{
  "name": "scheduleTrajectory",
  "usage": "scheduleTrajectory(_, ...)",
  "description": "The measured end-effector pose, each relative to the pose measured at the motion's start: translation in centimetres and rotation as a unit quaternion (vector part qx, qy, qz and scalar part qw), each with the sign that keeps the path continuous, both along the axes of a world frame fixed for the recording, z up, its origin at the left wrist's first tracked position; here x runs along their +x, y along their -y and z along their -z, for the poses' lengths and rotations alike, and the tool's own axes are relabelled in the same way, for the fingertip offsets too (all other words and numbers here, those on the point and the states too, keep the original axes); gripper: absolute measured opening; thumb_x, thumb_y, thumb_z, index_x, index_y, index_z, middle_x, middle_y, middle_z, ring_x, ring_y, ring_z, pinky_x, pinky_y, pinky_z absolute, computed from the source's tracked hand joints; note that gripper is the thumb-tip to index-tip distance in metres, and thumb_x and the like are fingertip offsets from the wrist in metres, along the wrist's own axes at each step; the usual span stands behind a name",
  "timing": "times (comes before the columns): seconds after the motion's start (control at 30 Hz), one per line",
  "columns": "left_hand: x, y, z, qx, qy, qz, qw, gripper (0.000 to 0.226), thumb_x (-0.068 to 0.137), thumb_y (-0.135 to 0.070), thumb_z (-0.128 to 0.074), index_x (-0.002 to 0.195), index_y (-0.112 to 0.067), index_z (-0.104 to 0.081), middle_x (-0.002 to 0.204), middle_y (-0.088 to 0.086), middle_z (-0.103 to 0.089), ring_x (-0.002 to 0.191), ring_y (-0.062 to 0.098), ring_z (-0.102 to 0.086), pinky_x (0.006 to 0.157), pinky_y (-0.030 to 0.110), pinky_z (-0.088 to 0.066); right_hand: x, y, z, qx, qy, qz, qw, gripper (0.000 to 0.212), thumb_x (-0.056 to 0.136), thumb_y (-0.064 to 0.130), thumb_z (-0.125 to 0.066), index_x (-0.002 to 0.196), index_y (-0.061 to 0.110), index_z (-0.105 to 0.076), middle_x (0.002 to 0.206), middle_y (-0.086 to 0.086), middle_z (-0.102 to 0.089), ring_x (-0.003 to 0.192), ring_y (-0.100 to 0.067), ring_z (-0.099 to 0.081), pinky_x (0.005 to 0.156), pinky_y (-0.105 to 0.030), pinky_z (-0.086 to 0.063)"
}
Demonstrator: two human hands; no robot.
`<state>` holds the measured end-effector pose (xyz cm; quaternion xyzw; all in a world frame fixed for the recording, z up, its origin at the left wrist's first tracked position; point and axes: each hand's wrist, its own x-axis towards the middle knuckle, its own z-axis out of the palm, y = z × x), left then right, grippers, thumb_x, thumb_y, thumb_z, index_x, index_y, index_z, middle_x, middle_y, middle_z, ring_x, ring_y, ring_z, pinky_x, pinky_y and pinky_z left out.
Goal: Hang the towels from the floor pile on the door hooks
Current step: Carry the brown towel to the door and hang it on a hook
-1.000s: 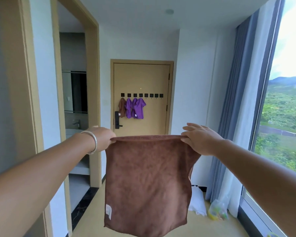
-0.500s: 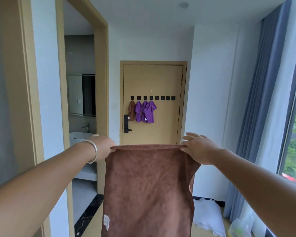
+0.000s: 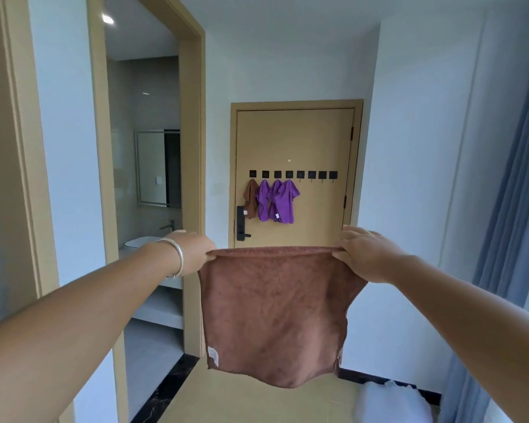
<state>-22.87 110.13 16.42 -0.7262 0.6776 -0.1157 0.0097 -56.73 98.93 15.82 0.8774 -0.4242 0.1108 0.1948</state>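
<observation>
Now both hands' fingers, left hand (image 3: 193, 250) and right hand (image 3: 368, 254), apparently pinch brown towel (image 3: 275, 312) corners.

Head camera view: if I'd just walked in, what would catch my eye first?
Probably the brown towel, stretched out in mid-air in the centre, its top corners pinched by the left hand and the right hand. Behind it, the tan door carries a row of black hooks, with one brown and three purple towels hanging from the four leftmost.
</observation>
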Motion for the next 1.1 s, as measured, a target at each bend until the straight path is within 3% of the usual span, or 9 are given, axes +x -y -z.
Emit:
scheduleTrajectory(0.1, 0.6, 3.2, 0.4, 0.003, 0.005, 0.006, 1.000, 0.036, 0.104, -0.030, -0.031, 0.072, -0.020, -0.044, 0.075, -0.003, -0.053, 0.075, 0.020, -0.051, 0.089, 0.036, -0.044, 0.7, 3.3, 0.7, 0.010, 0.002, 0.008, 1.000, 0.042, 0.103, 0.045, -0.027, 0.128, 0.026, -0.055, 0.145, 0.008, -0.041, 0.144, -0.013, -0.020, 0.115, -0.033, -0.019)
scheduleTrajectory(0.17, 1.3, 5.6, 0.8, 0.006, 0.018, 0.009, 1.000, 0.036, 0.105, -0.030, -0.031, 0.072, -0.021, -0.043, 0.071, -0.005, -0.050, 0.076, 0.020, -0.050, 0.079, 0.032, -0.038, 1.3, 5.5, 1.1, 0.016, -0.002, 0.012, 1.000, 0.044, 0.103, 0.045, -0.026, 0.131, 0.026, -0.053, 0.148, 0.008, -0.038, 0.145, -0.012, -0.016, 0.116, -0.033, -0.017)
scheduleTrajectory(0.27, 2.7, 9.3, 1.2, 0.007, 0.025, 0.015, 1.000, 0.038, 0.105, -0.030, -0.031, 0.069, -0.023, -0.041, 0.068, -0.007, -0.047, 0.074, 0.019, -0.048, 0.073, 0.029, -0.029, 2.6, 8.7, 1.7, 0.021, -0.017, 0.017, 0.999, 0.045, 0.103, 0.045, -0.025, 0.133, 0.025, -0.052, 0.148, 0.008, -0.038, 0.145, -0.012, -0.016, 0.117, -0.033, -0.018)
scheduleTrajectory(0.33, 3.9, 12.0, 1.4, 0.006, 0.017, 0.018, 1.000, 0.036, 0.105, -0.029, -0.031, 0.071, -0.021, -0.043, 0.072, -0.004, -0.050, 0.073, 0.020, -0.048, 0.076, 0.031, -0.036, 3.8, 11.0, 1.8, 0.025, -0.025, 0.022, 0.999, 0.045, 0.103, 0.044, -0.025, 0.133, 0.025, -0.053, 0.145, 0.009, -0.040, 0.144, -0.013, -0.018, 0.116, -0.033, -0.019)
scheduleTrajectory(0.47, 6.8, 17.4, 1.1, 0.004, 0.002, 0.022, 1.000, 0.033, 0.105, -0.029, -0.031, 0.080, -0.017, -0.049, 0.078, -0.001, -0.052, 0.077, 0.019, -0.049, 0.091, 0.034, -0.045, 6.9, 15.8, 1.0, 0.017, -0.011, 0.025, 0.999, 0.039, 0.104, 0.042, -0.027, 0.119, 0.024, -0.058, 0.115, 0.014, -0.043, 0.134, -0.013, -0.032, 0.109, -0.031, -0.026)
scheduleTrajectory(0.63, 11.3, 24.1, -0.7, -0.007, -0.004, 0.030, 1.000, 0.031, 0.105, -0.028, -0.029, 0.088, -0.016, -0.052, 0.086, 0.001, -0.054, 0.080, 0.020, -0.050, 0.092, 0.034, -0.044, 11.6, 22.1, -1.0, 0.007, -0.033, 0.044, 0.998, 0.039, 0.105, 0.039, -0.027, 0.130, 0.028, -0.054, 0.140, 0.010, -0.042, 0.142, -0.013, -0.020, 0.114, -0.032, -0.021)
scheduleTrajectory(0.8, 15.2, 30.2, -1.1, -0.020, -0.002, 0.048, 0.999, 0.031, 0.104, -0.026, -0.030, 0.080, -0.015, -0.049, 0.081, 0.002, -0.052, 0.078, 0.021, -0.049, 0.083, 0.034, -0.045, 15.0, 27.1, -1.1, 0.000, -0.049, 0.060, 0.997, 0.037, 0.105, 0.037, -0.026, 0.131, 0.032, -0.052, 0.138, 0.010, -0.042, 0.136, -0.010, -0.028, 0.110, -0.029, -0.024)
scheduleTrajectory(0.97, 17.8, 35.1, 0.1, -0.005, 0.002, 0.058, 0.998, 0.029, 0.103, -0.022, -0.030, 0.082, -0.015, -0.049, 0.080, 0.002, -0.050, 0.075, 0.020, -0.047, 0.066, 0.024, -0.034, 17.1, 30.5, -0.2, 0.020, -0.033, 0.068, 0.997, 0.039, 0.104, 0.040, -0.024, 0.130, 0.029, -0.052, 0.132, 0.012, -0.044, 0.135, -0.009, -0.029, 0.109, -0.026, -0.024)
scheduleTrajectory(1.1, 19.3, 38.5, 0.8, -0.001, 0.007, 0.060, 0.998, 0.030, 0.104, -0.024, -0.031, 0.084, -0.016, -0.051, 0.082, 0.002, -0.053, 0.075, 0.021, -0.049, 0.071, 0.029, -0.036, 18.4, 33.5, 0.0, 0.038, -0.020, 0.068, 0.997, 0.043, 0.104, 0.043, -0.023, 0.132, 0.029, -0.051, 0.138, 0.011, -0.045, 0.138, -0.009, -0.027, 0.111, -0.028, -0.023)
